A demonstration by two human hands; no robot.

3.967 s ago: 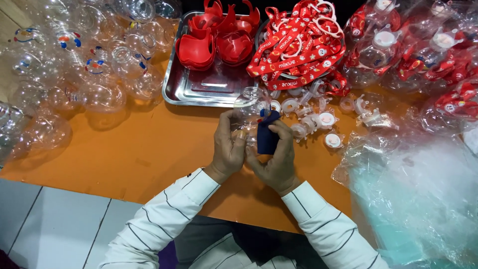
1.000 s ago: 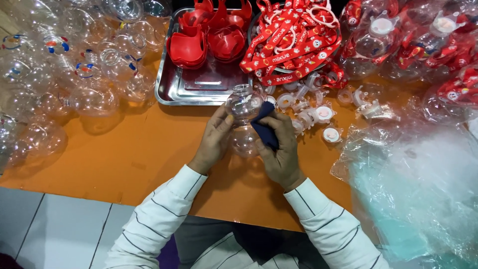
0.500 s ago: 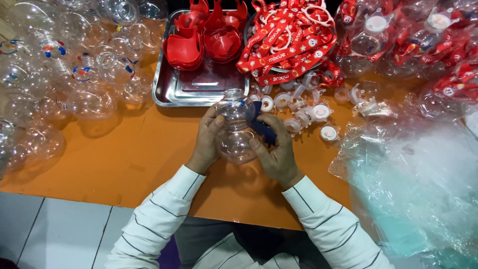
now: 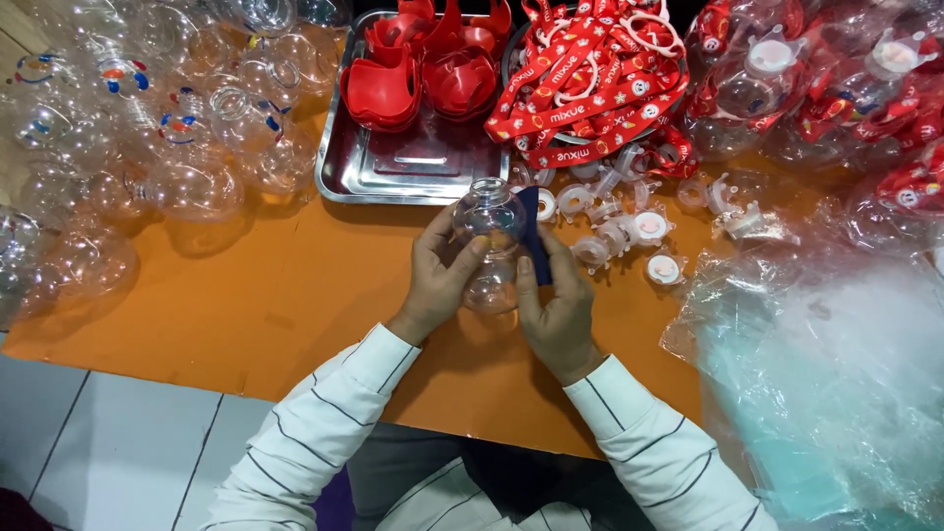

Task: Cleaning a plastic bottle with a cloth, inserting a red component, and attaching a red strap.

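Orange bench [image 4: 246, 295] carries the whole layout, stock fanned around the middle within arm's reach. Clear plastic sheeting [image 4: 836, 374] spreads over the right side; a heap of clear round bottles [image 4: 147, 157] sits left. Steel tray [image 4: 413, 167] up top keeps red cup-shaped parts [image 4: 423, 69] corralled, red printed straps [image 4: 590, 79] piled just beside it, small white caps [image 4: 629, 231] loose below those. Centre: left hand [image 4: 438, 280] and right hand [image 4: 556, 305] both curled closed around one clear bottle [image 4: 489, 246], held over the bench, mouth pointing away. Right hand also pinches a dark blue flat piece [image 4: 531, 236] against the bottle's side. Bottle: transparent, bulbous, empty, short open neck.
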